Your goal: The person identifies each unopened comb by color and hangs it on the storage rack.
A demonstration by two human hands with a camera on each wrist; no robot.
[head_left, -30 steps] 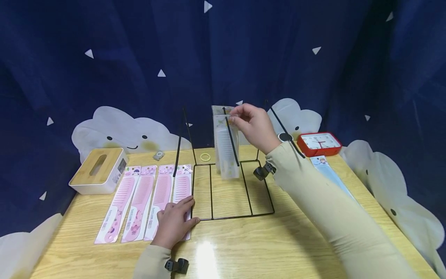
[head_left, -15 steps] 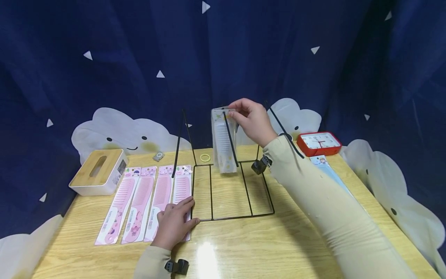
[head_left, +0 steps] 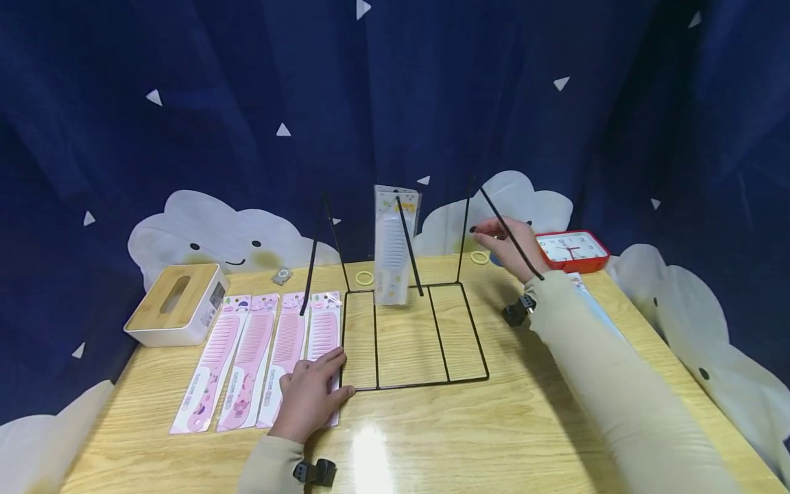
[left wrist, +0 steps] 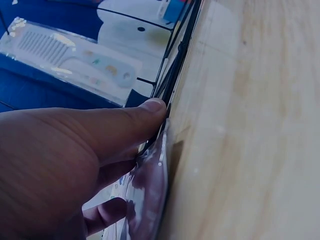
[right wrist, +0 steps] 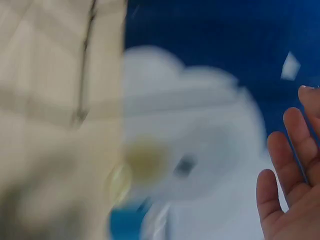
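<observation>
Packaged white combs [head_left: 392,254] hang in the middle of a black wire display rack [head_left: 412,386], one in front of another. My left hand [head_left: 311,394] rests at the rack's left front corner, thumb and fingertips against the base wire. Part of it lies over the rightmost of several packaged pink combs [head_left: 324,326]. In the left wrist view the thumb [left wrist: 132,120] lies straight along the wire. My right hand [head_left: 509,247] is behind the rack's right hook, holding nothing; the right wrist view shows its fingers [right wrist: 280,155] extended and spread.
A tissue box [head_left: 173,302] stands at the left, and a red clock [head_left: 574,251] at the back right. A blue comb package [head_left: 597,309] lies partly under the right sleeve. Yellow rings [head_left: 365,278] and a small grey clip-like device [head_left: 282,276] lie at the back.
My right hand has let go of the front white comb package, which slid back along the middle hook. The hand then moved right, past the right hook. My left hand stays put.
</observation>
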